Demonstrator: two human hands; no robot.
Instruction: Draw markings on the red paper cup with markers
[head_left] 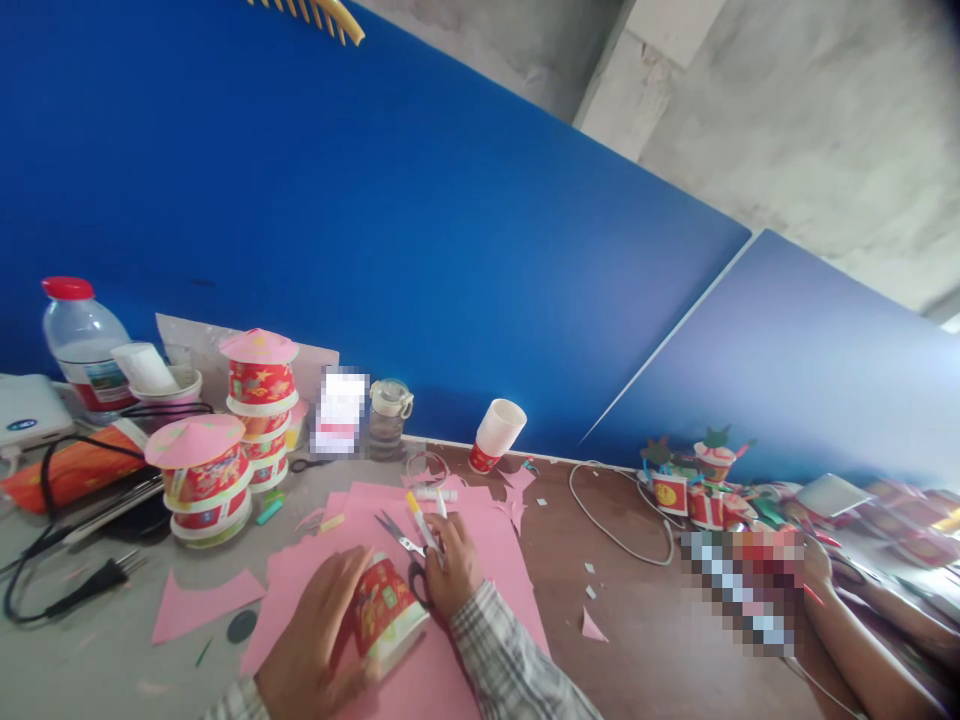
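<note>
My left hand (315, 635) wraps around a red patterned paper cup (384, 610) lying on its side over pink paper sheets (495, 560). My right hand (454, 565) is closed on a pair of scissors (401, 540) and also holds a yellow-capped pen (420, 515) between its fingers. The scissor blades point up and left, slightly apart, just above the cup.
Two stacks of pink-lidded red cups (202, 480) (262, 400) stand at the left, with a water bottle (82, 345) behind. A tilted paper cup (495, 435), a small glass jar (390, 415), a white cable (615, 520) and a black plug (97, 580) lie around. Another person's arm (862, 640) is at the right.
</note>
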